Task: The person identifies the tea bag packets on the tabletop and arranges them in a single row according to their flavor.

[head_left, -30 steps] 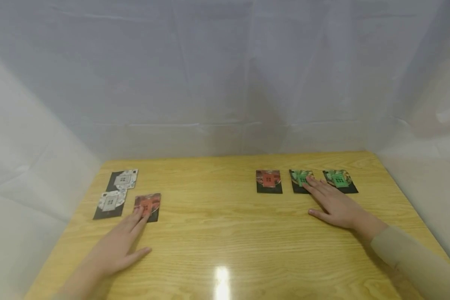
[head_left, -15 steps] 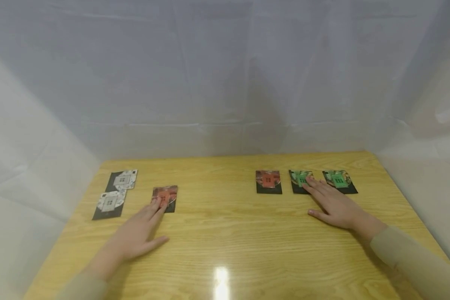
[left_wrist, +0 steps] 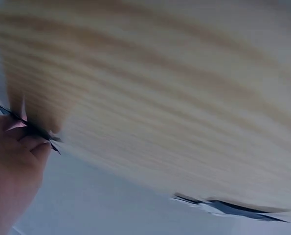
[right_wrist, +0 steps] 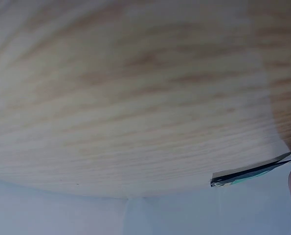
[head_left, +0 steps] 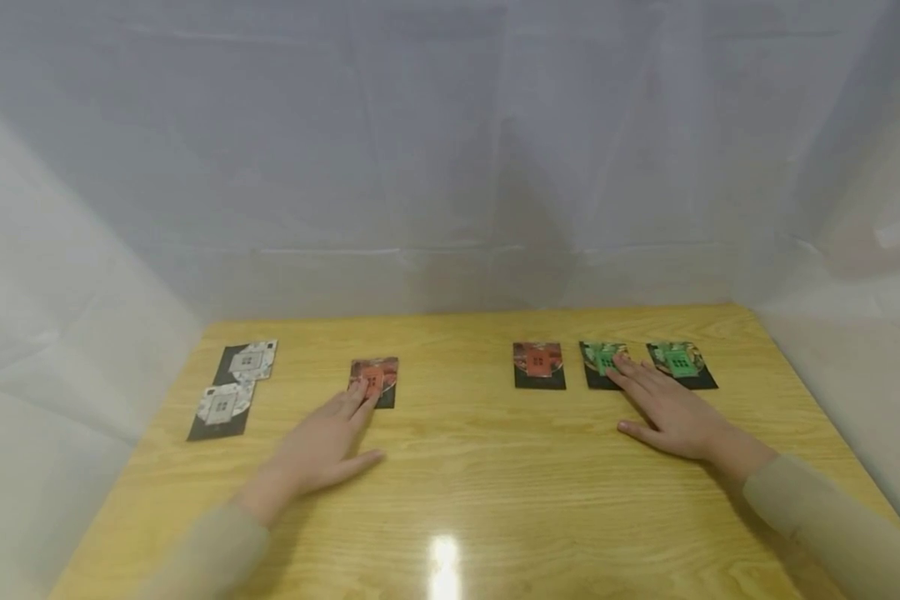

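My left hand (head_left: 318, 446) rests straight fingertips on a flat red-and-black packet (head_left: 387, 375) left of the table's middle. In the left wrist view, that hand (left_wrist: 13, 171) is at the left edge, with the packet's dark thin edge (left_wrist: 35, 129) by its fingers. On the other side, my right hand (head_left: 667, 412) lies with fingers extended, its fingertips touching a green-and-black packet (head_left: 594, 358). A second green-and-black packet (head_left: 682, 362) lies just beyond its knuckles. A red-and-black packet (head_left: 537, 364) sits to the left of the green pair, untouched.
Two white-and-black packets (head_left: 221, 407) lie at the far left, their edges meeting or overlapping. The wooden table (head_left: 450, 450) is bounded by pale sheeting (head_left: 420, 167) at the back and both sides. A bright reflection shows near the front.
My left hand has slid the red-and-black packet to the right and slightly away, leaving the white packets behind. The right hand and the packets near it have stayed in place.
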A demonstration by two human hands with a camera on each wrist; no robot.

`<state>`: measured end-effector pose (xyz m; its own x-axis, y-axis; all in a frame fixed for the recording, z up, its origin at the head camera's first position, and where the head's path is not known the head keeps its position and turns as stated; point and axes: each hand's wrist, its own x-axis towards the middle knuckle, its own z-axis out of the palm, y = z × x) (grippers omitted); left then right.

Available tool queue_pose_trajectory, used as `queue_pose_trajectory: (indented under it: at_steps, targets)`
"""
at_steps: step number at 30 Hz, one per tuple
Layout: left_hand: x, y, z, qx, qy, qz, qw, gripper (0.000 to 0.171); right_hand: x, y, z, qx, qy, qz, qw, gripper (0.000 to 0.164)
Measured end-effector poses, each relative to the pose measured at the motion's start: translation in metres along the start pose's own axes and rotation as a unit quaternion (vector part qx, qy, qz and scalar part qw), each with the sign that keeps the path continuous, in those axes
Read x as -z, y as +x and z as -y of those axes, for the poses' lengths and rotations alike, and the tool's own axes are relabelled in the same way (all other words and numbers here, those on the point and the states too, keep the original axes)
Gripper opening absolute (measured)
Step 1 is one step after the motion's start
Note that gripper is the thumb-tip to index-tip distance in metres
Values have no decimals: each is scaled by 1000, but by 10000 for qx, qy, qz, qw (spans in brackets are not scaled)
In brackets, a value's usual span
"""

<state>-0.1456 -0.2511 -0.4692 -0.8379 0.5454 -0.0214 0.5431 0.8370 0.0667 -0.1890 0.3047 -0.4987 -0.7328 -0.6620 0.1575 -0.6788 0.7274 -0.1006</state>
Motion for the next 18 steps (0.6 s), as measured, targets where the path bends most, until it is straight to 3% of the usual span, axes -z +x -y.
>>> queue_pose_trajectory:
  at_steps: [18]
  targets:
    - [-4,72,-58,-132,147,447,9988,100,-1,-1,0,12,-19,-34,10000,81]
